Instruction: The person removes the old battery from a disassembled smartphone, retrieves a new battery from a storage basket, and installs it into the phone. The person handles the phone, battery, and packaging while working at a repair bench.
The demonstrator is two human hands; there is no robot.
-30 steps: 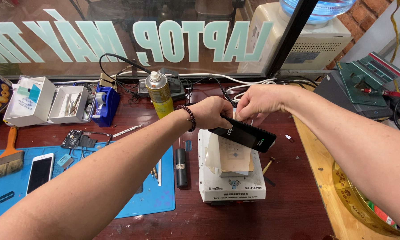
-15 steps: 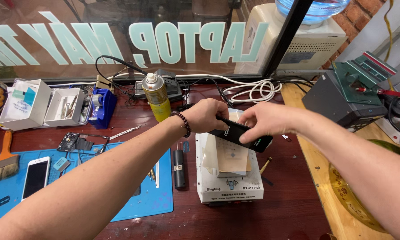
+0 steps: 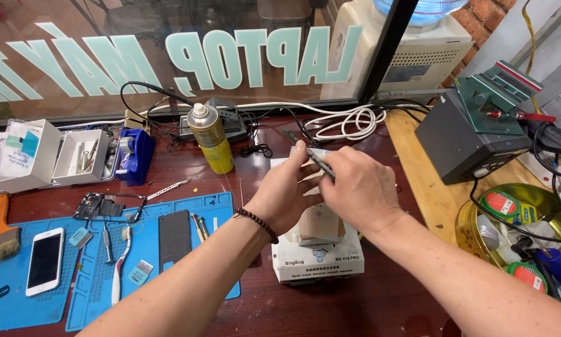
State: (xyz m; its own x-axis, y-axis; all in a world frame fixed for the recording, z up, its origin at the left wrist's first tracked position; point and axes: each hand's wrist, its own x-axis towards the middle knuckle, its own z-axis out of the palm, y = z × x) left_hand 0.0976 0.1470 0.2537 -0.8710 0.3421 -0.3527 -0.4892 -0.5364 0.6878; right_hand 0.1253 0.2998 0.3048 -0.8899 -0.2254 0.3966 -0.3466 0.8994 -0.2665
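Both hands (image 3: 330, 187) pinching a thin dark phone (image 3: 318, 163) edge-on above the white heating station (image 3: 318, 259) (grip at fingertips only): likely slip and drop.

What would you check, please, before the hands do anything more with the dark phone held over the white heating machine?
1. Grip: left hand and right hand both hold the dark phone edge-on. Ok.
2. Phone over the white machine, not touching it as far as visible. Ok.
3. Machine's plate: mostly hidden by the hands; whether it is hot, cannot tell.
4. Yellow spray can stands upright, apart from the hands. Ok.
5. Cables lie coiled behind the machine, close to the working spot. Cannot tell if they snag.
6. Tools on the blue mat lie flat, left of the machine. Ok.
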